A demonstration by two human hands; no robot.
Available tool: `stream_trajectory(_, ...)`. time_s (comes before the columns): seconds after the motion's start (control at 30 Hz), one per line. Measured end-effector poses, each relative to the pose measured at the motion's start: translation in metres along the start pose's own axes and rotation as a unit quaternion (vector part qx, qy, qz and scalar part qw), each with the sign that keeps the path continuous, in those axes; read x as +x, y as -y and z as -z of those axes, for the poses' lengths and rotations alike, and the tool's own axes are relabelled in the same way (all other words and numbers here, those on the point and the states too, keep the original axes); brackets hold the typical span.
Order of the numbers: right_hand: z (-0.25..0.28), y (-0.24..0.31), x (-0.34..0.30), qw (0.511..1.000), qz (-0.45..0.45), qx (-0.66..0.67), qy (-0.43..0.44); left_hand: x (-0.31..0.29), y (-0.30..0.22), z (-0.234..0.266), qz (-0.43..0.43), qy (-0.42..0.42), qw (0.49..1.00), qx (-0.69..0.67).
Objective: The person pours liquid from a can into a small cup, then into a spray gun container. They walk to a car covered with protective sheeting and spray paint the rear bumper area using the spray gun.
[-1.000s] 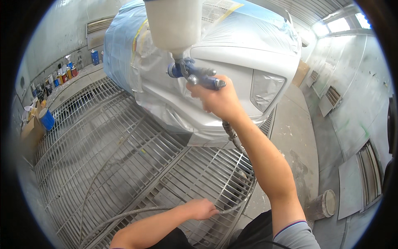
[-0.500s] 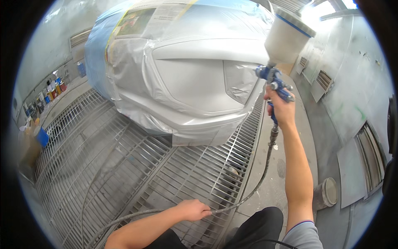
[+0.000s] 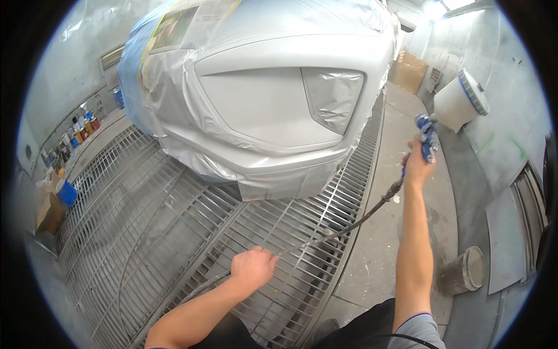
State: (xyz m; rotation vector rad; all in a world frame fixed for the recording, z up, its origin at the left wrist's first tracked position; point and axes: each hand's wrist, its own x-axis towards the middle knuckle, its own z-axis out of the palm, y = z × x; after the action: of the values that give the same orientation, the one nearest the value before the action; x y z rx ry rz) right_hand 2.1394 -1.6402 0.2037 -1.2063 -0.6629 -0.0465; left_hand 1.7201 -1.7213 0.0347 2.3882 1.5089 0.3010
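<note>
My right hand (image 3: 418,167) is closed round the handle of a blue spray gun (image 3: 428,138), held out at the right, away from the car. Its white paint cup (image 3: 456,103) with a blue band tilts over to the right. A dark air hose (image 3: 379,203) runs from the gun's handle down to my left hand (image 3: 254,269), whose fingers are wrapped round it above the floor grating. Ahead stands a car body (image 3: 256,107) with a whitish painted panel. Silver masking film (image 3: 334,99) covers a recess in it, and more film and paper wrap its sides.
Metal floor grating (image 3: 157,232) lies under and before the car, with a concrete strip (image 3: 378,273) at its right. A paint-crusted bucket (image 3: 463,272) stands by the right wall. Several bottles and cans (image 3: 78,132) line the left ledge, near a blue can (image 3: 66,192).
The spray gun has swung right and down, away from the car's panel, and its cup now leans right. My left hand has moved up and left with the hose. The view has shifted slightly.
</note>
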Motion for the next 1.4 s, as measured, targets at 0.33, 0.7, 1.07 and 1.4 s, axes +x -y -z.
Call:
stream_trajectory(0.33,-0.092,0.007,-0.161,0.976,0.028,0.071,0.206,-0.034,0.015,0.014,-0.073,0.077,0.994,0.021)
stream_trajectory(0.7,-0.193,0.047,-0.288,0.896,0.116,0.121,0.411,-0.058,0.052,0.033,-0.044,0.115,0.992,-0.036)
stream_trajectory(1.07,-0.165,-0.012,-0.244,0.960,0.077,0.059,0.263,-0.061,0.056,0.028,-0.122,0.066,0.986,-0.090)
stream_trajectory(1.4,-0.076,-0.036,-0.121,0.995,0.088,0.032,0.047,-0.047,0.041,0.019,-0.161,0.106,0.978,-0.084)
